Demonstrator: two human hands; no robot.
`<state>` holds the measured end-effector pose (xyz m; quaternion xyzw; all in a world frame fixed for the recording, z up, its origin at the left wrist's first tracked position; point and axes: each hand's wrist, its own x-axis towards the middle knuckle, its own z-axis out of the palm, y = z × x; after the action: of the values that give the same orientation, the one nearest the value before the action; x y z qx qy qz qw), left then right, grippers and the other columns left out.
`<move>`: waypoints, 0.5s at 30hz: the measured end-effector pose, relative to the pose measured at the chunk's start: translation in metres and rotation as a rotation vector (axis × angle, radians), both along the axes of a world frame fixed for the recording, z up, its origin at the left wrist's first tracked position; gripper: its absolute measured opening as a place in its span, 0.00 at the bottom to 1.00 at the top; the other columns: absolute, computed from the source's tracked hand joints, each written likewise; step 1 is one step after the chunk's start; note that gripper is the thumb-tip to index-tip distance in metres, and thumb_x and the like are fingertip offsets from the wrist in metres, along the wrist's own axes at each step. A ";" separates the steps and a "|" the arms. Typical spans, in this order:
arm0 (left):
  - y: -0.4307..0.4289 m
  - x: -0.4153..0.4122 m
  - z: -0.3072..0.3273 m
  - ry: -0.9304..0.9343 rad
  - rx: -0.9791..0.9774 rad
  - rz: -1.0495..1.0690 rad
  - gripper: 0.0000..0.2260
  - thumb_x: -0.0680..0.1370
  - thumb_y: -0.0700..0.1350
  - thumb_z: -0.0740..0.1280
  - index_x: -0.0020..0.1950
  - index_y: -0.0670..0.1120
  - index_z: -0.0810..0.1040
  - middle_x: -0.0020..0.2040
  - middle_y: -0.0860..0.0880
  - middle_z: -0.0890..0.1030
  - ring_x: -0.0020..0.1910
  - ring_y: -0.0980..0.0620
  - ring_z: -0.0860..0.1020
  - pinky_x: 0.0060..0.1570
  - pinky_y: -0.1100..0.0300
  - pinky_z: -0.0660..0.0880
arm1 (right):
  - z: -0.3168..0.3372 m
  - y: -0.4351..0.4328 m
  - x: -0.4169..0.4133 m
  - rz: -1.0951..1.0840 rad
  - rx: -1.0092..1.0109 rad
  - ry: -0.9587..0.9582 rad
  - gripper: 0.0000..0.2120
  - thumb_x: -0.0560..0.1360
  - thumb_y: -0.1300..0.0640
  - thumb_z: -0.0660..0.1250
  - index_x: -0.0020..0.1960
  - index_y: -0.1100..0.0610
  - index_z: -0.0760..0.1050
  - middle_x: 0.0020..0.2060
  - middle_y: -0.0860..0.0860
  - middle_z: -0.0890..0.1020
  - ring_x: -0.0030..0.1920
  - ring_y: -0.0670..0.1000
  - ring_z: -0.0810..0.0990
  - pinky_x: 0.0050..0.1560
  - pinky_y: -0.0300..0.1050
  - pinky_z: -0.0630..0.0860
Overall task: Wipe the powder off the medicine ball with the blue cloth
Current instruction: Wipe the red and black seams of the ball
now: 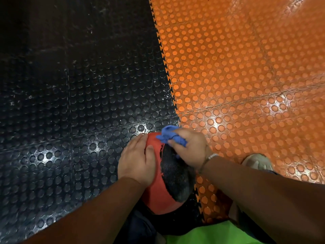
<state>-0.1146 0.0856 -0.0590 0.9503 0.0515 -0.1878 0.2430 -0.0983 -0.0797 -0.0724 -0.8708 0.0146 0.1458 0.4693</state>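
Right grip [190,150] clutching blue cloth [167,132] on medicine ball [158,191], left grip [136,161] flat

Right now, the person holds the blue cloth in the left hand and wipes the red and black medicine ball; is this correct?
Not quite: the head view shows the blue cloth gripped in the right hand, not the left. The left hand rests flat on the medicine ball. The rest is correct.
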 end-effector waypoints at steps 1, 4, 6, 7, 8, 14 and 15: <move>0.002 -0.001 0.000 -0.001 -0.005 -0.013 0.30 0.74 0.55 0.46 0.74 0.48 0.65 0.74 0.50 0.66 0.74 0.54 0.60 0.73 0.60 0.53 | -0.007 -0.005 0.004 -0.058 0.030 0.099 0.04 0.75 0.57 0.67 0.48 0.54 0.80 0.41 0.50 0.81 0.32 0.49 0.78 0.34 0.40 0.80; 0.006 0.002 0.000 -0.002 -0.011 -0.043 0.29 0.74 0.56 0.47 0.74 0.49 0.65 0.74 0.52 0.66 0.73 0.56 0.60 0.70 0.64 0.52 | -0.026 -0.018 0.016 -0.149 -0.054 0.368 0.09 0.76 0.57 0.65 0.37 0.53 0.75 0.31 0.48 0.75 0.27 0.43 0.70 0.23 0.25 0.65; 0.008 0.003 0.001 -0.003 -0.010 -0.044 0.29 0.75 0.56 0.47 0.74 0.50 0.66 0.74 0.52 0.66 0.73 0.56 0.61 0.69 0.65 0.52 | -0.027 -0.016 0.019 -0.174 -0.100 0.381 0.10 0.77 0.58 0.63 0.37 0.53 0.74 0.29 0.46 0.73 0.27 0.43 0.69 0.20 0.26 0.63; 0.010 0.004 0.000 -0.004 -0.016 -0.034 0.29 0.74 0.55 0.47 0.74 0.49 0.66 0.73 0.52 0.67 0.73 0.55 0.61 0.68 0.65 0.53 | -0.024 -0.010 0.019 -0.181 -0.094 0.338 0.08 0.77 0.58 0.63 0.40 0.54 0.76 0.30 0.44 0.74 0.27 0.43 0.70 0.22 0.26 0.64; 0.013 0.003 -0.001 -0.006 -0.026 -0.019 0.29 0.74 0.55 0.48 0.73 0.49 0.67 0.73 0.51 0.67 0.72 0.55 0.62 0.68 0.64 0.54 | -0.019 -0.004 0.019 -0.176 -0.047 0.263 0.06 0.77 0.58 0.64 0.42 0.53 0.78 0.33 0.42 0.76 0.29 0.44 0.72 0.25 0.26 0.66; 0.022 0.006 -0.004 -0.009 -0.074 0.022 0.29 0.73 0.56 0.50 0.71 0.49 0.70 0.71 0.51 0.70 0.71 0.54 0.65 0.66 0.64 0.57 | 0.002 0.012 0.019 0.011 0.204 0.126 0.08 0.73 0.60 0.69 0.42 0.47 0.78 0.34 0.46 0.77 0.31 0.48 0.73 0.33 0.44 0.76; 0.021 0.007 -0.003 -0.012 -0.082 0.010 0.30 0.73 0.58 0.49 0.71 0.48 0.70 0.71 0.51 0.70 0.71 0.54 0.65 0.66 0.64 0.57 | -0.004 0.008 0.019 -0.023 0.203 0.124 0.08 0.73 0.61 0.69 0.45 0.47 0.79 0.33 0.46 0.77 0.30 0.49 0.73 0.33 0.44 0.77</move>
<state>-0.1075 0.1061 -0.0621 0.9404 0.0468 -0.1828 0.2828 -0.0790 -0.0721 -0.0767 -0.8078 0.0386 0.1947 0.5550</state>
